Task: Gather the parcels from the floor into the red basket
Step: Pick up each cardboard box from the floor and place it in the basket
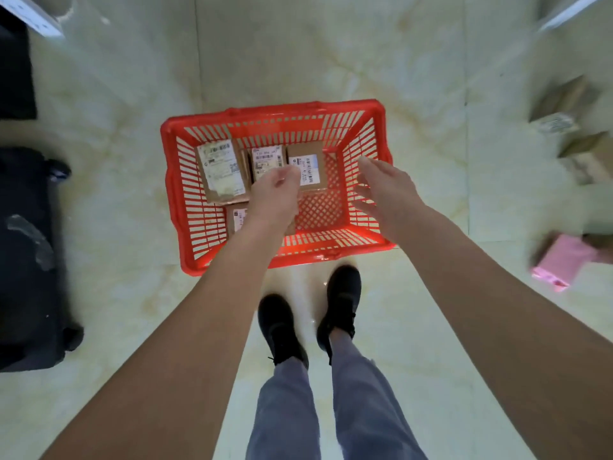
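The red basket (172, 180) stands on the pale floor just ahead of my feet. Inside it, three labelled cardboard parcels lie side by side along the far part: a large one (220, 171), a middle one (265, 157) and a right one (306, 161). Another small parcel (237, 220) lies near the front, partly hidden under my left wrist. My left hand (277, 194) hovers over the basket's middle with fingers loosely curled and nothing visibly in it. My right hand (381, 184) hovers over the basket's right side, fingers spread and empty.
On the floor to the right lie blurred cardboard parcels (564, 104) (587, 151) and a pink bag parcel (557, 260). A black suitcase (30, 260) stands at the left. White shelf edges show at the top left (30, 18) and top right corners.
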